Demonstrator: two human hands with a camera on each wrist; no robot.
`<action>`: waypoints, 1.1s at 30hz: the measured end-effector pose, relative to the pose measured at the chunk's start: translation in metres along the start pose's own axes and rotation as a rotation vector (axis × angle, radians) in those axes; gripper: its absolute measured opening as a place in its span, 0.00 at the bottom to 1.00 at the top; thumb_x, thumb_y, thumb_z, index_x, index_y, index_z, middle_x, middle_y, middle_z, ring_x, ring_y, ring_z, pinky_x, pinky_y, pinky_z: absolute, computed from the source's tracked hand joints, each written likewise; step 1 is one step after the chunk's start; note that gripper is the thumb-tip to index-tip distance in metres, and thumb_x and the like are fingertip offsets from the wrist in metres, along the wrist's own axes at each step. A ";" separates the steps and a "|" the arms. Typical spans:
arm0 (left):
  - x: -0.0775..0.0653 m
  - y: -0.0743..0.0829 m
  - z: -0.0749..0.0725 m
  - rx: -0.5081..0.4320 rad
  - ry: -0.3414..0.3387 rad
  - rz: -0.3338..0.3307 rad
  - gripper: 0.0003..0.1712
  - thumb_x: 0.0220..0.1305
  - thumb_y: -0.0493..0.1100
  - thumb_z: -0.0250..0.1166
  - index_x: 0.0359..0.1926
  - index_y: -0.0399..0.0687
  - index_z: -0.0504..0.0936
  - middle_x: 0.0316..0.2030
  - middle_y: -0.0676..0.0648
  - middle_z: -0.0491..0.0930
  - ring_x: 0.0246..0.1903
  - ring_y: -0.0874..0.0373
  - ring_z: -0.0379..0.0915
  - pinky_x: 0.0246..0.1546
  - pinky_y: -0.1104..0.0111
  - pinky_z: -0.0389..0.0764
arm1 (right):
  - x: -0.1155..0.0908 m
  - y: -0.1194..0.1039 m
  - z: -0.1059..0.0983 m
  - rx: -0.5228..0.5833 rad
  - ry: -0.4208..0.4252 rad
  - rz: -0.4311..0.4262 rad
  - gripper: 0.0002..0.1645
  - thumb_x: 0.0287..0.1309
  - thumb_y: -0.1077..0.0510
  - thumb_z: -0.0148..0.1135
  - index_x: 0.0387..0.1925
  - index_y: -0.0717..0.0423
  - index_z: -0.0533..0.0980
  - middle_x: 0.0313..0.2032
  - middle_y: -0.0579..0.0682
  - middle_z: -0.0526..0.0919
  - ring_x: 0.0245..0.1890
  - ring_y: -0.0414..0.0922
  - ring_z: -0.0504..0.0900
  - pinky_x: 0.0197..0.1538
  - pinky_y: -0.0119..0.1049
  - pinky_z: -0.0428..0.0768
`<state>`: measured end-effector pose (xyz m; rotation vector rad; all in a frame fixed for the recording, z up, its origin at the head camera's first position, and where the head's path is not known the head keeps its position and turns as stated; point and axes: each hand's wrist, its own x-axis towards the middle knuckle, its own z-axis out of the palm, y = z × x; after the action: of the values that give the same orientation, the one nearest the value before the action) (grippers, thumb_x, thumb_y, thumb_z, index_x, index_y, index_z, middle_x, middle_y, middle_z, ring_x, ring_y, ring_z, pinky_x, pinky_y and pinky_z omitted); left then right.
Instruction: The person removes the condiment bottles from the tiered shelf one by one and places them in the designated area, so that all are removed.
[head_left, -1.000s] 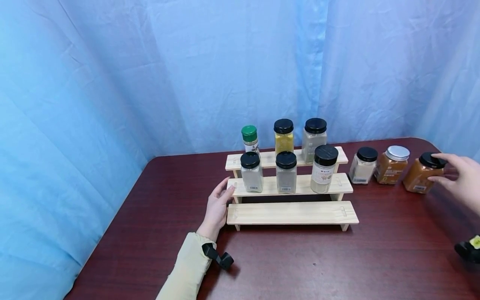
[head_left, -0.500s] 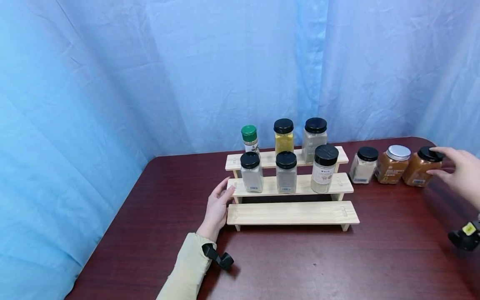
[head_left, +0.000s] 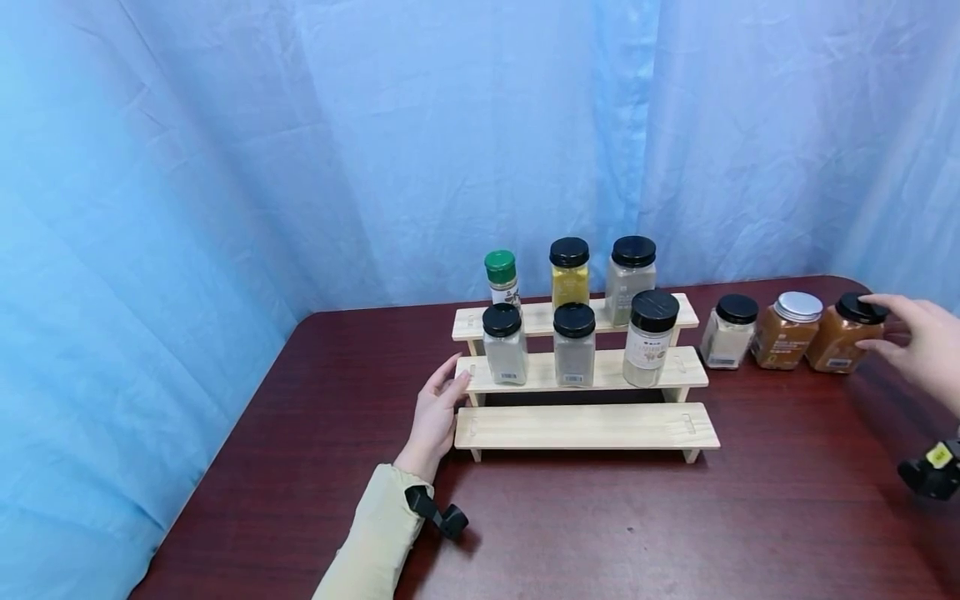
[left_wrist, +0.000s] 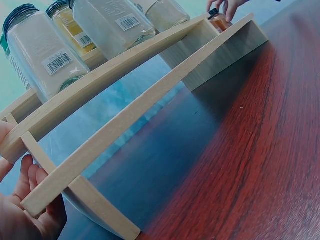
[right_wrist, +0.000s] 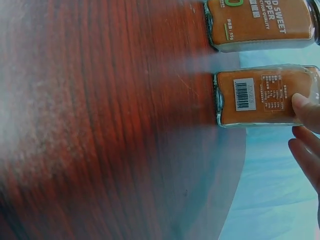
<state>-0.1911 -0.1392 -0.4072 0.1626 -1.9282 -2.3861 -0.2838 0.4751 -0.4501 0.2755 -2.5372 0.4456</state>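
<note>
A three-tier wooden rack (head_left: 585, 427) stands on the table, with spice jars on its two upper shelves. My left hand (head_left: 435, 414) grips the left end of its middle shelf; in the left wrist view, fingers of the left hand (left_wrist: 35, 195) reach beneath the shelf. Over on the right, my right hand (head_left: 924, 340) holds a black-lidded jar of orange-brown spice (head_left: 836, 340) by its upper part. In the right wrist view this jar (right_wrist: 255, 97) shows a barcode label, and the thumb (right_wrist: 306, 111) presses its side near the top.
A silver-lidded orange spice jar (head_left: 784, 333) and a black-lidded pale one (head_left: 727, 333) line up between the held jar and the rack. The upper shelves carry a green-capped bottle (head_left: 504, 279), a yellow spice jar (head_left: 570, 279) and several pale jars. Blue curtains (head_left: 465, 150) hang behind the table (head_left: 570, 533).
The right hand has shifted the orange-brown spice jar slightly back and left, closer to the silver-lidded jar, and it stands straighter. The left hand keeps its place on the rack.
</note>
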 end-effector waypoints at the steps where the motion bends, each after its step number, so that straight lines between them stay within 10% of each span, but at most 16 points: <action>1: 0.000 0.000 0.000 0.000 -0.001 -0.001 0.28 0.68 0.37 0.56 0.68 0.40 0.63 0.30 0.56 0.77 0.30 0.68 0.74 0.32 0.74 0.72 | 0.000 0.002 0.001 0.003 -0.001 0.001 0.49 0.37 0.83 0.66 0.65 0.65 0.61 0.46 0.75 0.67 0.39 0.71 0.73 0.38 0.64 0.71; 8: 0.002 0.001 0.001 0.008 -0.008 0.009 0.29 0.68 0.37 0.56 0.68 0.39 0.62 0.30 0.55 0.77 0.30 0.68 0.75 0.32 0.74 0.72 | 0.002 -0.022 -0.015 -0.020 -0.039 -0.008 0.48 0.34 0.82 0.69 0.61 0.72 0.61 0.45 0.77 0.66 0.40 0.73 0.71 0.40 0.64 0.69; 15: 0.001 0.001 0.002 0.003 0.001 0.004 0.29 0.68 0.37 0.56 0.68 0.39 0.63 0.30 0.56 0.76 0.29 0.68 0.74 0.32 0.75 0.73 | 0.005 -0.014 -0.023 -0.013 0.002 -0.020 0.46 0.56 0.34 0.55 0.62 0.67 0.64 0.49 0.75 0.69 0.49 0.70 0.64 0.55 0.65 0.61; 20: 0.001 0.000 0.001 -0.007 0.003 0.014 0.29 0.68 0.36 0.55 0.68 0.38 0.62 0.29 0.56 0.76 0.28 0.69 0.74 0.31 0.75 0.72 | 0.006 -0.007 -0.019 0.011 0.064 0.022 0.39 0.57 0.51 0.65 0.66 0.62 0.63 0.52 0.74 0.69 0.51 0.68 0.64 0.61 0.63 0.57; 27: 0.001 0.000 0.002 -0.017 0.007 0.022 0.28 0.67 0.35 0.56 0.67 0.39 0.64 0.27 0.57 0.77 0.28 0.68 0.74 0.31 0.75 0.72 | -0.003 -0.112 -0.068 0.151 0.069 0.060 0.27 0.63 0.61 0.57 0.58 0.75 0.64 0.49 0.77 0.66 0.51 0.70 0.62 0.56 0.69 0.58; 33: 0.001 -0.001 0.001 -0.018 0.008 0.021 0.28 0.67 0.36 0.56 0.67 0.39 0.64 0.27 0.56 0.76 0.27 0.68 0.74 0.31 0.75 0.72 | -0.013 -0.148 -0.073 0.235 0.104 0.086 0.26 0.61 0.66 0.59 0.59 0.73 0.66 0.51 0.74 0.67 0.51 0.13 0.55 0.66 0.20 0.54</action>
<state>-0.1923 -0.1381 -0.4081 0.1505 -1.8952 -2.3845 -0.1958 0.3662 -0.3612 0.2238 -2.4019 0.7732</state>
